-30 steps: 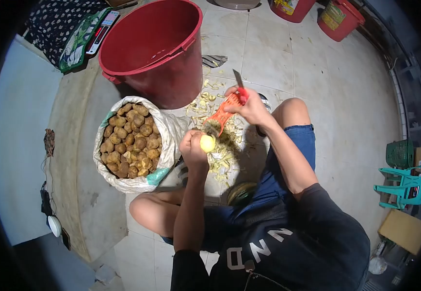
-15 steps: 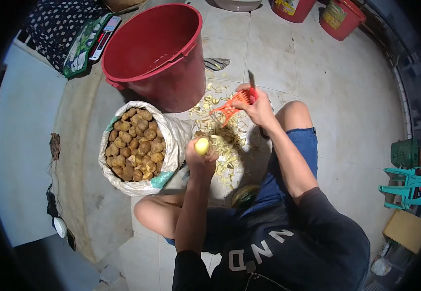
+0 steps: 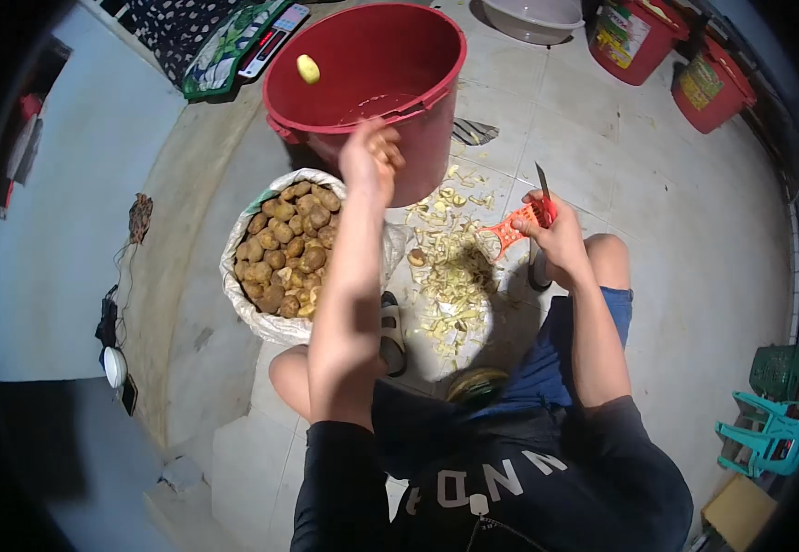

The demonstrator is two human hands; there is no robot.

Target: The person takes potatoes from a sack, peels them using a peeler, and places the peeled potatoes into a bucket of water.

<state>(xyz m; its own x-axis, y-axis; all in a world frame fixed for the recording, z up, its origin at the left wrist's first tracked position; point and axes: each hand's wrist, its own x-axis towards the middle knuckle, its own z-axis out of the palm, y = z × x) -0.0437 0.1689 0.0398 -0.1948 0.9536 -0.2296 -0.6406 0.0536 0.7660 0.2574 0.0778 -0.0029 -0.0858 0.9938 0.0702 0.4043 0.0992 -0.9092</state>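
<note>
One peeled potato (image 3: 307, 69), head view: pale, blurred, showing inside the mouth of the red tub (image 3: 420, 164), toward its left inner wall; cannot tell whether airborne or touching. Left hand (image 3: 372, 164) empty, near the tub's front rim, fingers loosely curled and well apart from the potato; contact with rim unclear. Right hand (image 3: 558, 232) clamped on an orange openwork peeler (image 3: 513, 228), red-handled knife (image 3: 541, 181) in the same grip, blade pointing up and away from the body. Woven sack (image 3: 237, 293) of unpeeled potatoes (image 3: 280, 235) stands just beside the tub, partly behind the left forearm (image 3: 349, 285). Peelings (image 3: 455, 281) strewn over floor tiles (image 3: 574, 138). Judgement on handling: a soft, low lob toward the mouth's middle seems best, clearing the rim and sparing the flesh. Right hand does well held aside, blade clear of the left arm.
</note>
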